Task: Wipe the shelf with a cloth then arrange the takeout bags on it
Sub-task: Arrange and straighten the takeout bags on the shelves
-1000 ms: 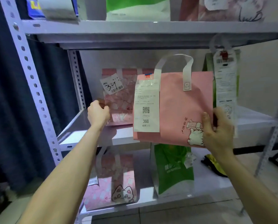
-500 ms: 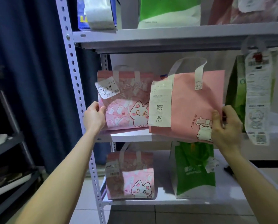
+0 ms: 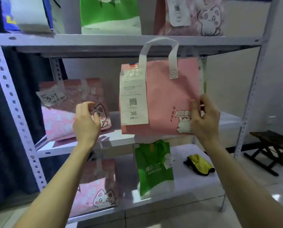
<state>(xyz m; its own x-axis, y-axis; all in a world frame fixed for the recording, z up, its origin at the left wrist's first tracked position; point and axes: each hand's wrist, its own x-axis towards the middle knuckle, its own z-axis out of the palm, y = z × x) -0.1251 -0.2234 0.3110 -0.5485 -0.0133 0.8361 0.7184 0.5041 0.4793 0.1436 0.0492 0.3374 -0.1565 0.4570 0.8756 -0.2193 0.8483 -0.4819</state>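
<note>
I am in the arranging step, as I judge it: the yellow cloth [image 3: 199,164] lies put down on the bottom shelf at lower right, and bags already stand on the rack.

My right hand [image 3: 205,119] pinches the right edge of the pink bag [image 3: 163,99] at centre frame, thumb on the front by the cat print, fingers behind. The bag hangs upright in front of the middle shelf [image 3: 121,142], its bottom about level with the shelf's front edge; I cannot tell whether it rests on the board or is just off it. A long receipt [image 3: 133,97] numbered 366 is stuck on its left front.

My left hand [image 3: 86,122] is loose and half curled at centre left, holding nothing, just in front of the patterned bag [image 3: 68,112], which leans back on the same shelf at left. I cannot tell whether it touches that bag.

The next move, I think, calls for pushing the pink bag back onto the board in the free space right of the patterned bag, standing it flat on its base with the receipt facing out, then letting go. My left hand is free to steady it.
</note>
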